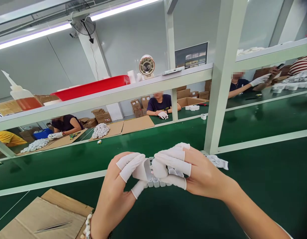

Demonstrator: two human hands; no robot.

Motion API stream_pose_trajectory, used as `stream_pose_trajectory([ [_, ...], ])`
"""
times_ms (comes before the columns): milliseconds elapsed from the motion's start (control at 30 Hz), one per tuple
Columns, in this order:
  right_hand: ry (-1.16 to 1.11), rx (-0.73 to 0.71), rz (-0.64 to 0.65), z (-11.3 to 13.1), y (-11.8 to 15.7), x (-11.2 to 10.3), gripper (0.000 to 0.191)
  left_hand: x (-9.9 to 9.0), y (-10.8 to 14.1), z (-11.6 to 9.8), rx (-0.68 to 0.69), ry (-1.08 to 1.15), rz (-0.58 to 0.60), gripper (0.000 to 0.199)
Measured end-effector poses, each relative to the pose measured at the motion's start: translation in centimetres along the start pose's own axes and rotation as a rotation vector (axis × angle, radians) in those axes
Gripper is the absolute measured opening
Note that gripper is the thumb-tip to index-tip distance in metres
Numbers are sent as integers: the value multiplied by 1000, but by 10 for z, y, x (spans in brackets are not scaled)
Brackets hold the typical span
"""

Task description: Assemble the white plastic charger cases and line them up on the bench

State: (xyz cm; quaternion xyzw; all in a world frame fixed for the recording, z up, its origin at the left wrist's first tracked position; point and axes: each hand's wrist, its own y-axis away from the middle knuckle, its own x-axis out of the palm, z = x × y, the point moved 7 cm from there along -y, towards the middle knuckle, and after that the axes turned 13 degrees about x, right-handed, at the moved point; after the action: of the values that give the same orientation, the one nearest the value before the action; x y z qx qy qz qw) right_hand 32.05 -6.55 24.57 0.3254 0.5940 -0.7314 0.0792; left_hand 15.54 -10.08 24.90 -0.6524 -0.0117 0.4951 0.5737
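Green bench point(193, 212) | gripped: white shell point(141, 171) between left fingers point(131, 166) | rounded piece point(159, 169) between right fingers point(173, 161)

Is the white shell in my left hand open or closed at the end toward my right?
Open: the white shell shows its hollow inside, facing the white piece in the right hand.

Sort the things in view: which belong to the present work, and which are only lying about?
Apparently in use:
hollow white plastic casing, left hand;
rounded white plastic piece, right hand.

Apparently just lying about:
slim silver metal tweezers;
long red plastic tray;
translucent plastic bottle of amber liquid.
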Motion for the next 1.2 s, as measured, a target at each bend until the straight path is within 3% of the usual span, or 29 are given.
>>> stream_pose_trajectory([
  [567, 90, 17, 94, 0, 1, 8, 44, 5, 1, 2, -10, -32, 9, 50],
  [967, 145, 29, 88, 5, 0, 9, 42, 7, 0, 2, -23, 48, 12, 49],
  [1100, -1, 65, 158, 2, -1, 11, 51, 9, 0, 2, -19, 105, 2, 48],
  [1200, -235, 155, 199, -3, -4, 10, 43, 10, 0, 3, -47, 171, -31, 49],
])
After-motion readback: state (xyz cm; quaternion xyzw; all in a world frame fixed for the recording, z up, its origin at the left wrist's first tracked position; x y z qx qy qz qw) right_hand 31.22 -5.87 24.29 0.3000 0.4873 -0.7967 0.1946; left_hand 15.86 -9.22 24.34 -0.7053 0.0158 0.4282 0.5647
